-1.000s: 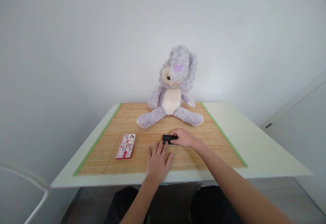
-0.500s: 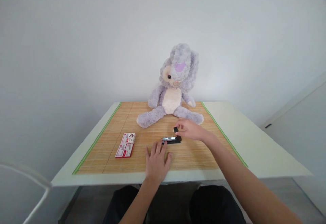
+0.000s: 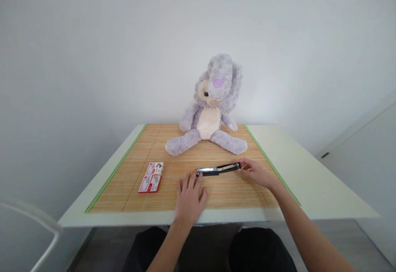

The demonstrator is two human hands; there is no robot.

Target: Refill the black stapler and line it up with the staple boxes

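Observation:
A black stapler (image 3: pixel 208 172) lies on the bamboo mat, unfolded nearly flat, its silvery staple channel facing up on the left half. Its black top arm (image 3: pixel 229 167) is swung out to the right. My right hand (image 3: pixel 256 172) pinches the far end of that arm between thumb and fingers. My left hand (image 3: pixel 189 195) rests palm down on the mat with fingers spread, its fingertips touching the stapler's left end. Whether staples sit in the channel is too small to tell.
Left of my left hand lie red and white staple boxes (image 3: pixel 151 177), side by side. A lilac plush rabbit (image 3: pixel 209 123) sits at the back of the bamboo mat (image 3: pixel 136 156). The mat has green edges and covers much of the white table (image 3: pixel 321 189), which stands against the wall.
My right hand has moved right and down, swinging the stapler's top arm from raised up to laid out to the right. My left hand has stayed at the stapler's left end.

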